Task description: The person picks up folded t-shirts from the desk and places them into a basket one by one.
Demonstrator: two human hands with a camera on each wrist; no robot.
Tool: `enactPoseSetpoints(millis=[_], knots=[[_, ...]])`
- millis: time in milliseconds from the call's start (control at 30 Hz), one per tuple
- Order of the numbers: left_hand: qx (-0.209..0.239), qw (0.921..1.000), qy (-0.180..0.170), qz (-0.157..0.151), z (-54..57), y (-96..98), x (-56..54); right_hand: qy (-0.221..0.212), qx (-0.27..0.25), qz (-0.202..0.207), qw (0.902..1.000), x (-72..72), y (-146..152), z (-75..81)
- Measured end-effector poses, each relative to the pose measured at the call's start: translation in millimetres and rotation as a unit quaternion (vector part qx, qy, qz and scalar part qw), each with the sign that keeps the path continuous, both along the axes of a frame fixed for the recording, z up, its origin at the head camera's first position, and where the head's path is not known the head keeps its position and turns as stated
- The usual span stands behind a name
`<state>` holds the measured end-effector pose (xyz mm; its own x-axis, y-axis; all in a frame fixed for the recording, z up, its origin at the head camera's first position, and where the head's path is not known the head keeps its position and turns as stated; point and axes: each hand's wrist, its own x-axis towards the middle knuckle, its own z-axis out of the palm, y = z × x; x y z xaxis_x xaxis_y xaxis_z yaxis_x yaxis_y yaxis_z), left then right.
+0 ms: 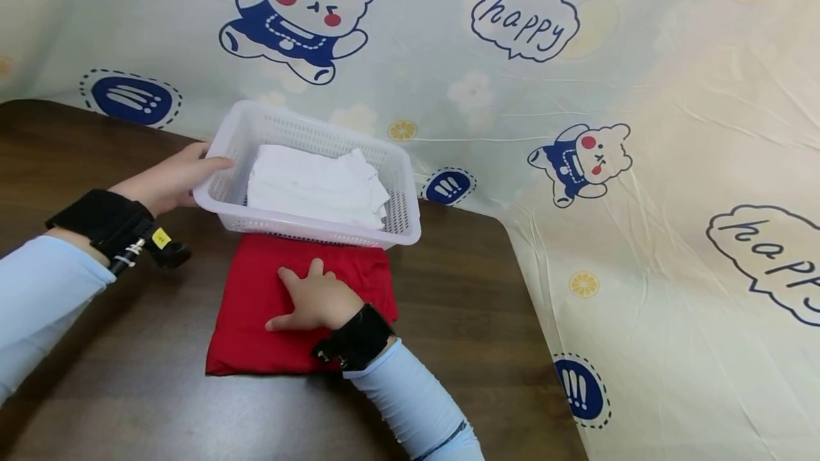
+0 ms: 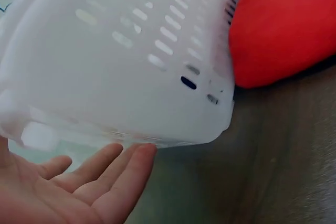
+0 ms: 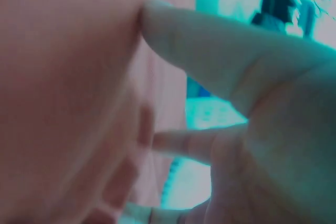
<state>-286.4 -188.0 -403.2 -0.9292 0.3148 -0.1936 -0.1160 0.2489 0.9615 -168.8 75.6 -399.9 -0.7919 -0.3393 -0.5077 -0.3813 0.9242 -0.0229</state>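
Note:
A white perforated plastic basket (image 1: 295,223) stands at the back of the table with folded white cloth (image 1: 304,180) inside. My left hand (image 1: 169,176) grips its left end, thumb over the rim; in the left wrist view that hand's fingers (image 2: 134,182) lie against the outside of the basket wall (image 2: 105,87). In front of the basket lies a flat, folded red cloth (image 1: 250,333). Over it my right hand (image 1: 323,301) rests with fingers spread, fingertips touching the fabric. The right wrist view is tinted and blurred, with the thumb (image 3: 205,40) against the cloth (image 3: 68,103).
The dark wooden table (image 1: 474,319) extends on both sides of the red cloth. Behind and to the right hangs a pale printed sheet (image 1: 640,55) with bears and lettering, close to the basket's back edge.

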Motion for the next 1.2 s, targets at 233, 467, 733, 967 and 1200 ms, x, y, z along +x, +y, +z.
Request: enactPoseSetpoints(millis=[233,467,733,967,1200], knots=[[0.028,0.9993,-0.026,-0.003,0.1,2.3,16.6,-0.08,-0.125,0.028,0.9885,-13.4,33.1,8.2],[0.039,0.9991,-0.012,-0.014,0.2,9.2,35.5,-0.185,-0.322,-0.043,0.9275,-19.0,77.6,10.9],[0.04,0.9984,0.014,-0.037,-3.6,9.7,63.3,-0.14,-0.354,-0.048,0.9234,-20.0,119.3,20.9],[0.048,0.9972,0.007,-0.057,-12.0,10.0,85.1,-0.094,-0.385,-0.096,0.9128,-23.2,155.2,19.5],[0.063,0.9962,-0.012,-0.059,-17.0,12.2,97.0,-0.124,-0.46,-0.245,0.8445,-21.1,177.1,10.7]])
